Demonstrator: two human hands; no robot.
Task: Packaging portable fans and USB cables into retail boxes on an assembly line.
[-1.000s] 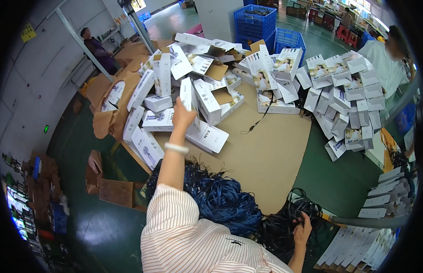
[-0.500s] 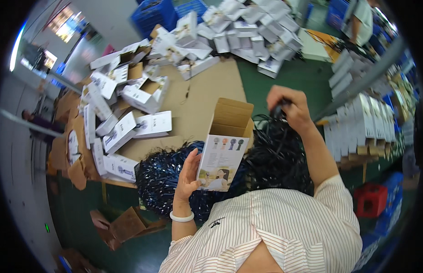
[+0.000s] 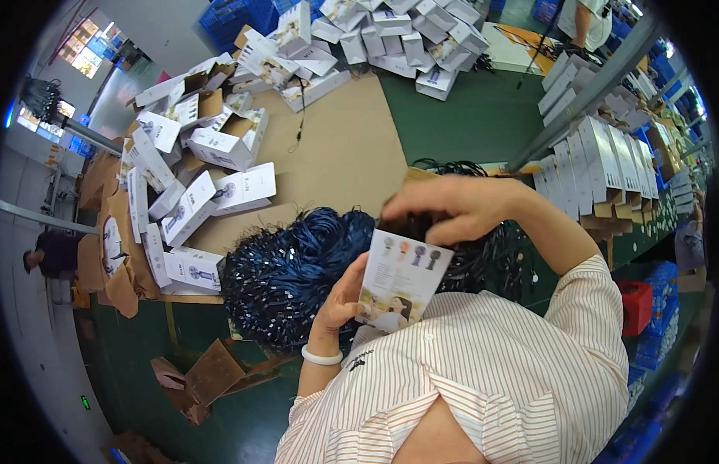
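Near my chest, my left hand (image 3: 340, 305) grips the side of a white printed carton (image 3: 402, 284), which stands tilted with its top end open. Across that opening reaches my right hand (image 3: 456, 207), bent at the fingers and blurred by motion. Whether it holds anything is unclear; something dark lies beneath the fingers. A heap of glossy dark-blue cords (image 3: 297, 271) with small shiny ends rests on the table beside my left hand. Behind and below my right arm is a pile of black cords (image 3: 491, 259), partly covered by the arm.
Open white cartons (image 3: 232, 147) lie jumbled at the left. A larger heap of cartons (image 3: 390, 39) fills the far side. More cartons (image 3: 599, 166) stand in rows on the right, past a grey metal post (image 3: 584, 97). A brown cardboard box (image 3: 216, 371) sits on the floor.
My right hand has come left and down from above the black cords to the carton's open end. The carton has moved slightly right and down toward my chest. The head view has shifted.
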